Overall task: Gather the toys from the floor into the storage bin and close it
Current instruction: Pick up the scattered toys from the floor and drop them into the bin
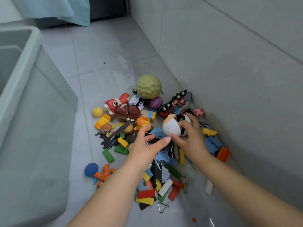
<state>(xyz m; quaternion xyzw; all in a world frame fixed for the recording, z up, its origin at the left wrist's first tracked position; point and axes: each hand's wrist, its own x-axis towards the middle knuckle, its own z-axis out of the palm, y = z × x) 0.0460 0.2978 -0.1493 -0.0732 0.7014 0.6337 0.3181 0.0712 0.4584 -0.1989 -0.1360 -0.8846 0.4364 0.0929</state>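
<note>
A heap of toys lies on the grey floor against the wall: a bumpy green ball (148,86), a purple ball (155,102), a red fish toy (117,101), a red toy truck (174,104), several coloured blocks and paper cut-outs. My right hand (191,138) grips a white egg-shaped toy (171,127) with orange and black markings, just above the heap. My left hand (145,147) hovers beside it, fingers spread and straight, holding nothing. The translucent storage bin (32,89) stands open at the left.
A grey wall (229,63) runs along the right, close behind the heap. A blue and orange figure (98,172) and a small metal triangle (162,207) lie at the heap's near edge. Light blue fabric (57,10) hangs at the top left.
</note>
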